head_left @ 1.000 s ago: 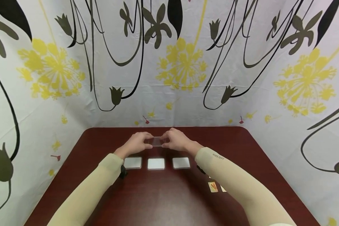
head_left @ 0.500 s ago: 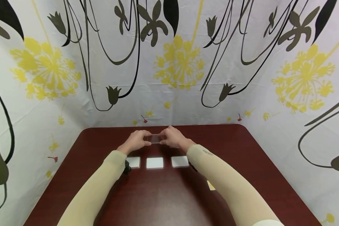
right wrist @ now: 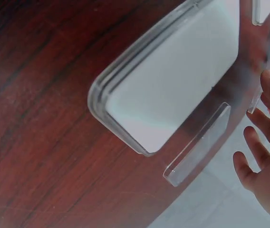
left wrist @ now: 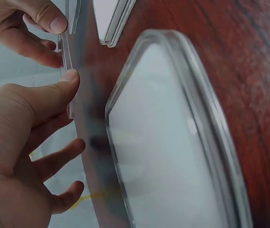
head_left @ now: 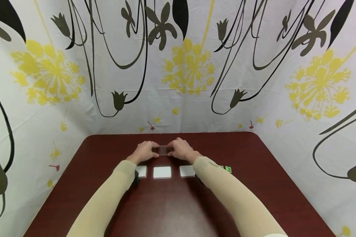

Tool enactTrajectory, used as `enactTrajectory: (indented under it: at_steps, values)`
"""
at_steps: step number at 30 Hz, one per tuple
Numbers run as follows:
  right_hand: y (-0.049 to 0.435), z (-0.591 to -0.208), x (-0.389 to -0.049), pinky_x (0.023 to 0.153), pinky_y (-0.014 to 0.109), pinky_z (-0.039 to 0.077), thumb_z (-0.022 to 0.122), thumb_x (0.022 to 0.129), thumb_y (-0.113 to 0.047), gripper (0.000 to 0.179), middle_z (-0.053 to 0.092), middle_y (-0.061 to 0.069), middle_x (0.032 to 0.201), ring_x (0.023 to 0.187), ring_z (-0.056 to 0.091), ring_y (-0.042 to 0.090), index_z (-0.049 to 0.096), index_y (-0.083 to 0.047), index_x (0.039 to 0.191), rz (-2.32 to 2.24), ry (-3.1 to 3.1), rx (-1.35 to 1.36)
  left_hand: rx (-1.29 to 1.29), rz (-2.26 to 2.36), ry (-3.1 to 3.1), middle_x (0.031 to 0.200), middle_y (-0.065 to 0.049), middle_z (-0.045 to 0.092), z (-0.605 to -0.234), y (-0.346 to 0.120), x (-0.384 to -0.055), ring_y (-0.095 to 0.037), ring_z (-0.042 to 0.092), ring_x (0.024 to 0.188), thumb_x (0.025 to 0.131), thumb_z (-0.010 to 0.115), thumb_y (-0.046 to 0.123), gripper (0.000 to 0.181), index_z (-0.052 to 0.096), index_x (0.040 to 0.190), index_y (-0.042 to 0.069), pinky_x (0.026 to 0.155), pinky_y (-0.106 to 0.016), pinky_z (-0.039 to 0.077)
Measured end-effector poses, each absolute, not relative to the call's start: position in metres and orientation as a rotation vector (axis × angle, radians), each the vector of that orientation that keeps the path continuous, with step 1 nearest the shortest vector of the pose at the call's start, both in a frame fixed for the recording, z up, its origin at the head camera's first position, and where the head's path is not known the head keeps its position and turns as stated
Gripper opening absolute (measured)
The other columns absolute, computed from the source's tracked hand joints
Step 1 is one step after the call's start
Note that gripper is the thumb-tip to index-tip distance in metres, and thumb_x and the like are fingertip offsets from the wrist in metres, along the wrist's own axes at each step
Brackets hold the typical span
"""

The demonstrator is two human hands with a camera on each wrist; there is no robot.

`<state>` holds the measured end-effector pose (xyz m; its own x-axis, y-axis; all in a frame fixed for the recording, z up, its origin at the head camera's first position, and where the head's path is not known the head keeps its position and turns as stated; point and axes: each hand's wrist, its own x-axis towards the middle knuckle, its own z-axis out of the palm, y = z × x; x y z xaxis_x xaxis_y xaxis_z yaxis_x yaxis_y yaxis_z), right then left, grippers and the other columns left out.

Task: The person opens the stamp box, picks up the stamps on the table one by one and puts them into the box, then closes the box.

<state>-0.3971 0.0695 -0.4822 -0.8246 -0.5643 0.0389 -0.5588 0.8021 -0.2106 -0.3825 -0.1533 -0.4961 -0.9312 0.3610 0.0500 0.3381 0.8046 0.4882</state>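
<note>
Floral cloth (head_left: pixel 192 112) backs a dark red table (head_left: pixel 154 204), and I've basically got a clear plastic piece (head_left: pixel 163 150) pinched between my left hand (head_left: pixel 143 151) and right hand (head_left: pixel 181 150), one on each end. Three white-faced cases (head_left: pixel 162 172) sit in a row just on my side of the grip; another clear slab (right wrist: pixel 199 145) lies off to its right.
</note>
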Motion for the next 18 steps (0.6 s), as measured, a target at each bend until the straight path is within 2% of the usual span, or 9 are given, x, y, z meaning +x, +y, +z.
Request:
enactTrajectory:
  at_steps: [9,18]
  values:
    - [0.067,-0.491,-0.396,0.1,0.047,0.045,0.074,0.093,-0.036,0.038,0.067,-0.006,0.127,0.124,0.051,0.024,0.071,-0.025,0.13,-0.259,2.946,-0.893,0.527,0.666,2.992,0.128,-0.003,0.067,-0.507,-0.149,-0.383,-0.027,0.058,0.121,0.087,0.082,0.026,0.044,0.071,0.128,0.014,0.103,-0.065,0.034]
    - [0.066,-0.492,-0.399,0.101,0.049,0.044,0.074,0.093,-0.035,0.037,0.067,-0.003,0.126,0.125,0.051,0.025,0.071,-0.024,0.129,-0.222,2.95,-0.887,0.515,0.653,2.992,0.127,-0.004,0.067,-0.507,-0.148,-0.387,-0.027,0.058,0.12,0.087,0.082,0.027,0.045,0.071,0.129,0.014,0.101,-0.061,0.039]
